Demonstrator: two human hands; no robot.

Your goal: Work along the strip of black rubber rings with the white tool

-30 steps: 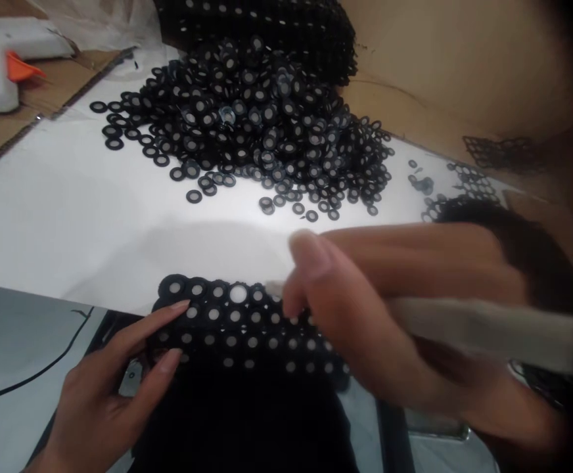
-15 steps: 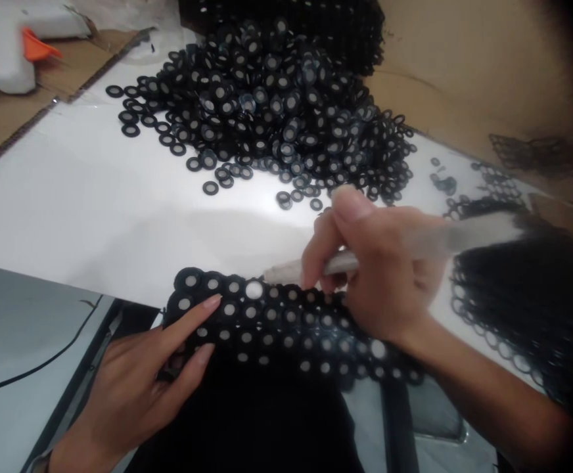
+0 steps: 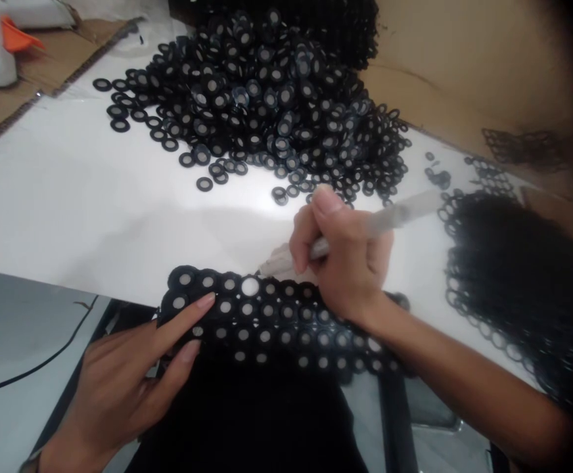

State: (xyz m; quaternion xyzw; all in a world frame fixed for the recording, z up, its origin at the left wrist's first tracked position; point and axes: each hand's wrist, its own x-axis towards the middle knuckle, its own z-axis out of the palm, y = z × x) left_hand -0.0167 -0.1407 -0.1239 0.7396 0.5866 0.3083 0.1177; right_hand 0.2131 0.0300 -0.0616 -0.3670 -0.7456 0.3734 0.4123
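Several rows of black rings with pale grey centres form a strip along the near edge of the white board. On the strip's left end rests my left hand, its index finger and thumb stretched out and apart. Closed around a whitish pen-shaped tool is my right hand. The tool slants down to the left, and its tip is at the strip's top row, close to a brighter white disc. Whether the tip touches is unclear. My right hand and wrist hide part of the strip.
A large heap of loose black rings covers the back of the board. A dark stack of linked rings stands at the right. Behind the heap sits a black block. A white tool with an orange part lies at the far left.
My right hand has shifted left with the pen-shaped tool, which now points at a slightly different angle. The whole view has moved slightly. My left hand keeps its place on the strip.
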